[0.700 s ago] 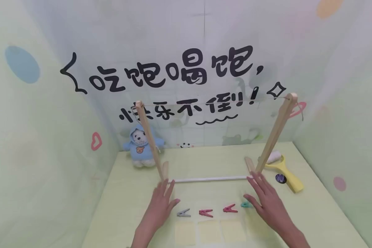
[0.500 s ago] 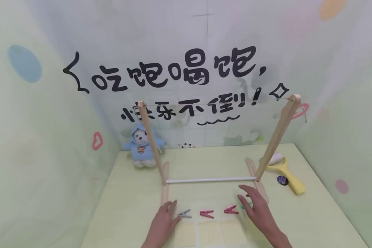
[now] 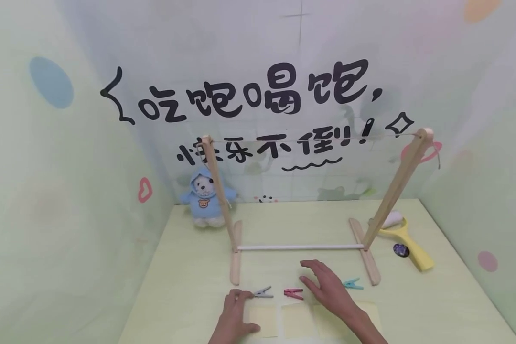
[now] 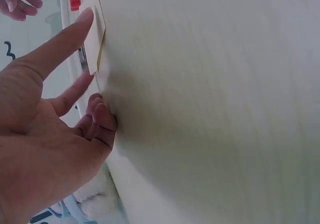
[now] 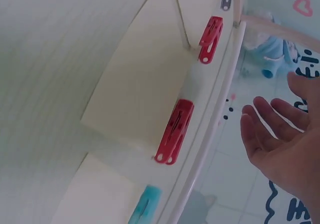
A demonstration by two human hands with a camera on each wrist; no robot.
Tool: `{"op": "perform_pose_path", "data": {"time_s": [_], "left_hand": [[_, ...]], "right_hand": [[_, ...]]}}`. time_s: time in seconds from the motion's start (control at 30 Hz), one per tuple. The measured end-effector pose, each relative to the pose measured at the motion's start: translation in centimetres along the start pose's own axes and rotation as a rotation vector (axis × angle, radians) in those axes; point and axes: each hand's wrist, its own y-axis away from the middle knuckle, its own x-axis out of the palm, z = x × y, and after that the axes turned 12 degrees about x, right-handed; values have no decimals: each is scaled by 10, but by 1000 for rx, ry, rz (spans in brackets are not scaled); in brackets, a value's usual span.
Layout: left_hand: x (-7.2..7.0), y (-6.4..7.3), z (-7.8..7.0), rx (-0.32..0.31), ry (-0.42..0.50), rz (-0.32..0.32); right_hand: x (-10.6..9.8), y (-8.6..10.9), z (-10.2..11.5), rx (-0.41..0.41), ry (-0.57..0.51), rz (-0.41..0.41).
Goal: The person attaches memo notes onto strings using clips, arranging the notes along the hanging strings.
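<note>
My left hand [image 3: 234, 315] is low over the table, its fingertips beside a grey clothespin [image 3: 263, 292] and its thumb extended near a pale yellow paper square [image 3: 264, 322]. In the left wrist view, thumb and index finger are spread apart, with nothing between them. My right hand [image 3: 330, 292] hovers over the row of clothespins, fingers loosely bent and holding nothing. One red clothespin [image 3: 293, 293] lies left of it and a teal clothespin [image 3: 353, 284] right of it. A second red clothespin [image 5: 175, 132], hidden in the head view, shows in the right wrist view.
Behind the clothespins stands a wooden frame [image 3: 396, 196] with a string along its top and a white rod [image 3: 301, 247] low down. A plush toy [image 3: 206, 200] sits back left. At the right lie a yellow-handled roller [image 3: 417, 251] and a dark oval piece [image 3: 401, 250].
Both hands have left the bases of the frame's posts and come nearer. The right hand has also swung left over the clothespins; the left has reached the grey clothespin's side. The view has shifted slightly.
</note>
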Motion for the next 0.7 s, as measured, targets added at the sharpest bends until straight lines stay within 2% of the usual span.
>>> {"op": "perform_pose_path", "data": {"time_s": [0.17, 0.3, 0.43, 0.5, 0.7], "left_hand": [[2, 2, 6, 59, 33, 5], [5, -1, 8, 44, 67, 24], [4, -3, 5, -9, 83, 51], [2, -3, 4, -32, 75, 59], [-2, -4, 4, -28, 42, 55]], "right_hand": [[21, -5, 16, -86, 115, 177], [42, -6, 20, -141, 200, 264], [56, -5, 18, -165, 262, 292], [60, -4, 19, -189, 287, 270], [66, -4, 23, -213, 313, 218]]}}
